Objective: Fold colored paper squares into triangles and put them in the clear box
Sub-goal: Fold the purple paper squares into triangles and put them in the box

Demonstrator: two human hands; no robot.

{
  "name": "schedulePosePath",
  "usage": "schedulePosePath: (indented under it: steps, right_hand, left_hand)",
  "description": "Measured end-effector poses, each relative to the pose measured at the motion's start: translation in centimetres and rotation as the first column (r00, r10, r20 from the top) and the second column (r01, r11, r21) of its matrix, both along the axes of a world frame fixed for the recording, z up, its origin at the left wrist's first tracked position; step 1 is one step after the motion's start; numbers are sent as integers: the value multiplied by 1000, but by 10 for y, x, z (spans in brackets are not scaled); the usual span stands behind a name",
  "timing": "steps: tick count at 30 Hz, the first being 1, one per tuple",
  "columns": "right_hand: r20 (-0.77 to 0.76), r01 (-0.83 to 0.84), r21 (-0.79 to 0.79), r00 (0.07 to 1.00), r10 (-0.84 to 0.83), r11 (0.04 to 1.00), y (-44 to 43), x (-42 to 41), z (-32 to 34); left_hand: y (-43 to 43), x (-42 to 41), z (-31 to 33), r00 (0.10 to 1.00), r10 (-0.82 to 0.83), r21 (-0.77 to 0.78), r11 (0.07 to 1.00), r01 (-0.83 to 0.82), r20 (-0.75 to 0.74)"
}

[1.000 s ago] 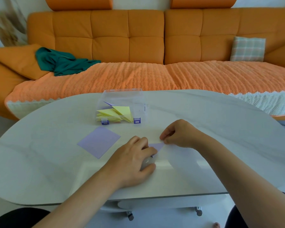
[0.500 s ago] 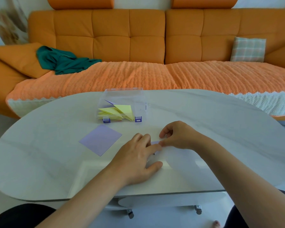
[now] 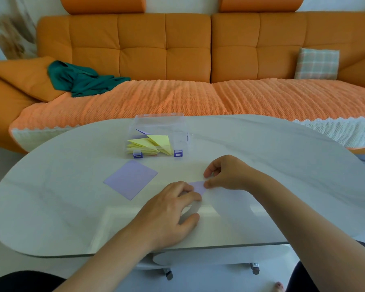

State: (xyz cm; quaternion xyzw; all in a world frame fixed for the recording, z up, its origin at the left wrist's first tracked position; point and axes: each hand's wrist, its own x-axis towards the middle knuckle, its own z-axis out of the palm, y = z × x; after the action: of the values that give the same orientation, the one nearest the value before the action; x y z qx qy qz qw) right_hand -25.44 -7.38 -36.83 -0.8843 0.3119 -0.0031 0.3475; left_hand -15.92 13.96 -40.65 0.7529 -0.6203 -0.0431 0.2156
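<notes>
A lilac paper piece (image 3: 198, 185) lies on the white table (image 3: 72, 207), mostly hidden under my hands. My left hand (image 3: 173, 211) presses flat on its near part. My right hand (image 3: 228, 173) pinches its far right corner between thumb and fingers. A flat lilac paper square (image 3: 130, 179) rests unfolded to the left of my hands. The clear box (image 3: 162, 138) with purple latches stands behind it, holding several yellow folded triangles (image 3: 150, 144) and a lilac one.
An orange sofa (image 3: 177, 60) runs along the far side of the table, with a green cloth (image 3: 82, 80) on its left and a plaid cushion (image 3: 316, 64) on its right. The table's near edge is just below my left wrist.
My right hand has shifted slightly right and back, so more of the lilac piece shows between the hands. My left hand stays pressed on it.
</notes>
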Motion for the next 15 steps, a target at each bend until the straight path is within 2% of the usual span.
schedulePosePath:
  steps: [6, 10, 15]
  right_hand:
    - [2, -14, -5, 1000, 14, 1000, 2, 0, 0]
    - [-9, -38, -16, 999, 38, 999, 3, 0, 1]
    - [1, -18, -41, 1000, 18, 999, 5, -2, 0]
  left_hand:
    - [4, 3, 1, 1000, 12, 27, 1000, -11, -16]
    - [-8, 2, 10, 998, 39, -9, 999, -39, 59]
    - [-16, 2, 9, 984, 17, 35, 999, -24, 178]
